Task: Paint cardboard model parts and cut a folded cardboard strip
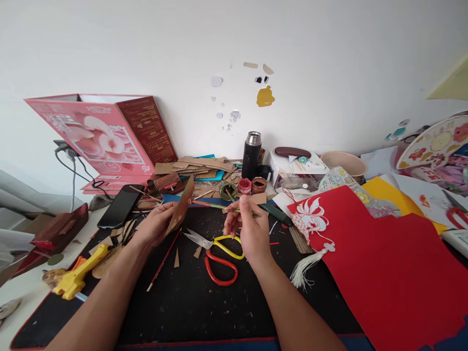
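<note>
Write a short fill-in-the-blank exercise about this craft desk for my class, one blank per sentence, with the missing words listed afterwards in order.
1. The left hand holds a flat brown piece, while a paintbrush is in the ____ hand.
2. The scissors have one yellow handle and one ____ handle.
3. Beside the red paint jar and the brown paint jar stands a jar of ____ paint.
4. The tassel is ____ in colour.

Missing words: right; red; green; white.

Lettering on pink box (106,139), small print on its dark-red side (146,132), none legible
</note>
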The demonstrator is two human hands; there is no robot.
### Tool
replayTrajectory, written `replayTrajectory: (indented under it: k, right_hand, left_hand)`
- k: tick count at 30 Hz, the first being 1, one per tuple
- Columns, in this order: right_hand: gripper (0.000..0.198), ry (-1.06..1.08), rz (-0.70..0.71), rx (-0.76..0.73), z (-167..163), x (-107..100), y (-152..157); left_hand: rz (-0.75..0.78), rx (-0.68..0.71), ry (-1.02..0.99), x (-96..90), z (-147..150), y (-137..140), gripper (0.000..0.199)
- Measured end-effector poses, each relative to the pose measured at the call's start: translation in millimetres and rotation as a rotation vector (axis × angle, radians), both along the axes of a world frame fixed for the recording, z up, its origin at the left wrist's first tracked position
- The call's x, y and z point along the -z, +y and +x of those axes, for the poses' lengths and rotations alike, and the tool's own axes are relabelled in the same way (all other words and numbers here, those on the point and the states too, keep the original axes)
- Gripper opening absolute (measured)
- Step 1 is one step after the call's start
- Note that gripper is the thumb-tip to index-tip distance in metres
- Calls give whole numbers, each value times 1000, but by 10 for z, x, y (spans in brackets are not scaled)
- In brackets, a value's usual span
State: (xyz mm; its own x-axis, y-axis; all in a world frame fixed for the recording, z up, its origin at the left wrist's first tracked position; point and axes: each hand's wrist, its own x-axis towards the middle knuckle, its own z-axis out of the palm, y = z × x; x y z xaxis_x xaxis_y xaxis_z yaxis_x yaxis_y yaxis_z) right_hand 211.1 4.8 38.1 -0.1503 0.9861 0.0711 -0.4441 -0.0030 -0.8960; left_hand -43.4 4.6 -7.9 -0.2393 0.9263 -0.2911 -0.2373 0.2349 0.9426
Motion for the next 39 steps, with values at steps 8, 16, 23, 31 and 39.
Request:
replayTrajectory:
  k: [8, 16, 23, 31, 39]
  right_hand:
    - [63, -57, 26, -115, -72, 26, -100]
    - [60, -59, 51, -178, -85, 47, -124]
    - [58, -48, 41, -116, -86, 56, -111]
    - [59, -65, 29, -181, -94, 24, -136]
    - [57, -41, 20, -133, -98, 26, -117]
  left_hand:
    - [29, -26, 1, 20, 0, 7, 37]
    - [42, -57, 14, 37, -13, 33, 37]
    - [44, -67, 22, 11, 2, 24, 36]
    - [40, -88, 24, 24, -13, 33, 36]
    - [48, -72, 44, 24, -12, 29, 37]
